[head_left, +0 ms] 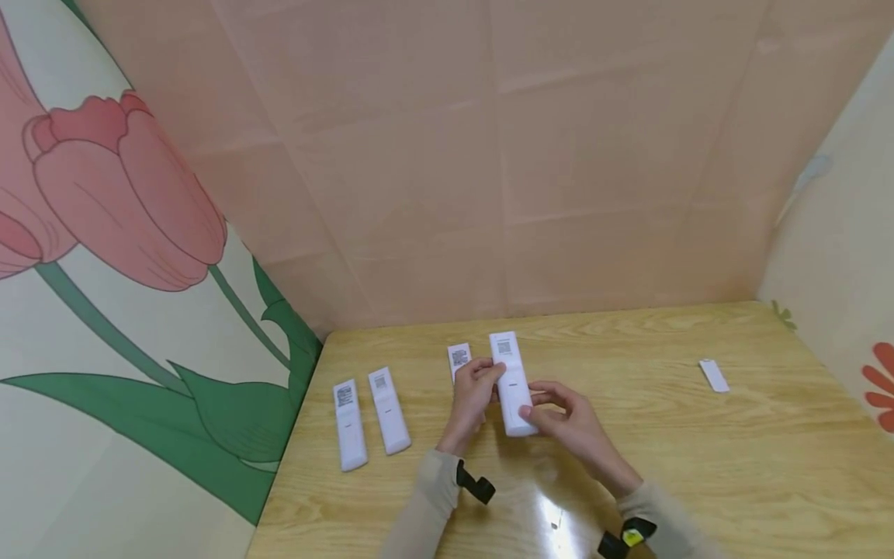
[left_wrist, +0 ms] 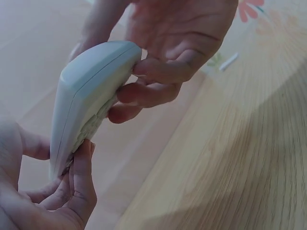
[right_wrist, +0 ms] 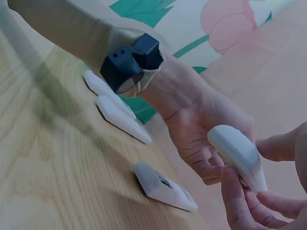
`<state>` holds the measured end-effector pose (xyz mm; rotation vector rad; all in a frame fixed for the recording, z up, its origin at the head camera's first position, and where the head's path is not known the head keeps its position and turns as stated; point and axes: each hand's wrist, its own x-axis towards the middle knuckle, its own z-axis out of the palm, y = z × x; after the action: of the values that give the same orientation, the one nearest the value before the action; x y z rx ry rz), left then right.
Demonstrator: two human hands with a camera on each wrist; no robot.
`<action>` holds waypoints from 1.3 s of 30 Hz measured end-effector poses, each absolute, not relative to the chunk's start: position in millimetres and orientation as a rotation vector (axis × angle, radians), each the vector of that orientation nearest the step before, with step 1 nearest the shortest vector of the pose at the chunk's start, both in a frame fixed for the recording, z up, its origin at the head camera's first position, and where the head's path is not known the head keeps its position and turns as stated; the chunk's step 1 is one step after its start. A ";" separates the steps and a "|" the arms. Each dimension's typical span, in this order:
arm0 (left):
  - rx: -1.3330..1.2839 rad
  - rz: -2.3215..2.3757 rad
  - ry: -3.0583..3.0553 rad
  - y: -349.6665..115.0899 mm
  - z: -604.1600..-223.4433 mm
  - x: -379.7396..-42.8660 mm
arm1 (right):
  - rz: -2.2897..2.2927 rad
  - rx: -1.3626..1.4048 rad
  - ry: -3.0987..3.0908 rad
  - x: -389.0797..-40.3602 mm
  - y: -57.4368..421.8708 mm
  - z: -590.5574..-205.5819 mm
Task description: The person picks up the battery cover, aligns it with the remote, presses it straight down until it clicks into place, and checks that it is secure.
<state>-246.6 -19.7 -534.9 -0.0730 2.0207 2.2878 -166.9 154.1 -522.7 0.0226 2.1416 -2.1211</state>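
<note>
A white remote control (head_left: 513, 396) is held above the table, back side up, a printed code label near its far end. My left hand (head_left: 472, 397) pinches its left edge near the far end. At its near right edge my right hand (head_left: 574, 427) grips it between thumb and fingers. In the left wrist view, rubbery buttons show on the underside of the held remote (left_wrist: 84, 88). Just behind my left hand lies another white remote (head_left: 459, 355), partly hidden by it. In the right wrist view, that remote (right_wrist: 154, 186) has a small dark opening in its upper face.
Two more white remotes (head_left: 351, 425) (head_left: 389, 411) lie side by side at the table's left, labels up. A small flat white cover (head_left: 714, 376) lies far right on the wooden table (head_left: 698, 466). A pinkish covering (head_left: 419, 194) stands behind, with flower-patterned walls at the sides.
</note>
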 end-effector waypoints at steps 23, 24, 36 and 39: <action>-0.139 2.178 2.208 -49.8 -528.6 -248.3 | -2.138 -0.080 2.101 -164.2 130.9 -526.6; -0.141 2.177 2.213 -51.7 -528.5 -248.5 | -2.138 -0.083 2.098 -164.4 129.3 -526.3; -0.093 2.145 2.212 -77.5 -524.4 -254.1 | -2.126 -0.088 2.121 -168.8 114.1 -522.2; -0.070 2.129 2.211 -83.9 -521.7 -253.9 | -2.125 -0.091 2.114 -171.3 110.1 -522.6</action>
<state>-253.9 -83.9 -521.7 -0.0702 2.2114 2.1292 -171.3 110.1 -522.6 -0.0908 2.1136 -2.1247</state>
